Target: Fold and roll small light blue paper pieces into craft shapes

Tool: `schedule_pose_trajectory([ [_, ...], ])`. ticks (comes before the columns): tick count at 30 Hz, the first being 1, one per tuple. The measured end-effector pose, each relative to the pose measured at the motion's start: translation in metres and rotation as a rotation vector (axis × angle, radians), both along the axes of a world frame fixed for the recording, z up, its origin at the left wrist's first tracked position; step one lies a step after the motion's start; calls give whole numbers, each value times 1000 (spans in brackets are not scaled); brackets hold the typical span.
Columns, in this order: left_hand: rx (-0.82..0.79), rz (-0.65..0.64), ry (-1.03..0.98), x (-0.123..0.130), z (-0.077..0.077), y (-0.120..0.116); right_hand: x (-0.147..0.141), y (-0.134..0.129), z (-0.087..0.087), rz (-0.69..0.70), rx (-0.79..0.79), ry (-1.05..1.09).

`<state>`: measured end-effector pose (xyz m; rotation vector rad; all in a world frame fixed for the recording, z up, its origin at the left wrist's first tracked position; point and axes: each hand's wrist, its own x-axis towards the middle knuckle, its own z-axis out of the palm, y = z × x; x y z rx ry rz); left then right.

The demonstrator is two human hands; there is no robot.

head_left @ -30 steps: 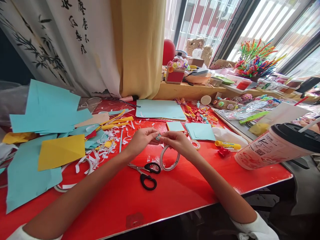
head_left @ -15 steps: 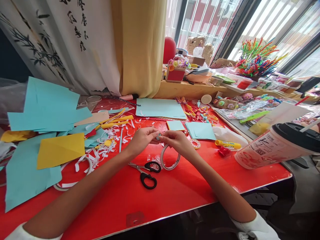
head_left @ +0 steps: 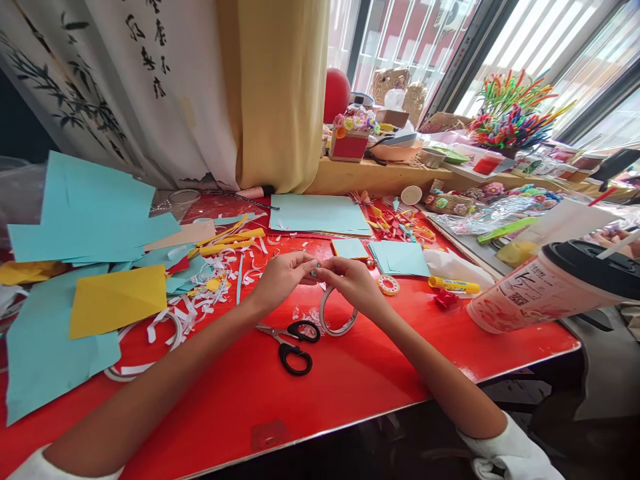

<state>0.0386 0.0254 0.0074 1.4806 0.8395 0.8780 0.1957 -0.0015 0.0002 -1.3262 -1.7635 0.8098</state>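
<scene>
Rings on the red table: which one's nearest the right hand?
The white ring just under the right hand in view, beside the scissors. The small red-and-white ring lies farther right; other white rings lie left, among paper strips.

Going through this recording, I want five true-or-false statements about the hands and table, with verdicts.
1. The left hand and right hand meet at a small blue piece. True.
2. The scissors are in the right hand. False: the scissors lie on the red table.
3. The yellow sheet overlaps a larger blue sheet. True.
4. The drink cup stands left of the scissors. False: the drink cup is to their right.
5. The drink cup has a white lid. False: its lid is black.
</scene>
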Motion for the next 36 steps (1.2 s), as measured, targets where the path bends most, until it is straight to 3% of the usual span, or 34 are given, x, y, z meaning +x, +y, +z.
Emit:
schedule_pose_trajectory([
  [12,119,-37,77,-3,-8,2,6,7,-5,-18,-54,5],
  [26,267,5,198,-4,-2,-2,8,7,-2,68,-27,65],
  [36,551,129,446,-2,5,-11,8,4,12,27,-244,216],
])
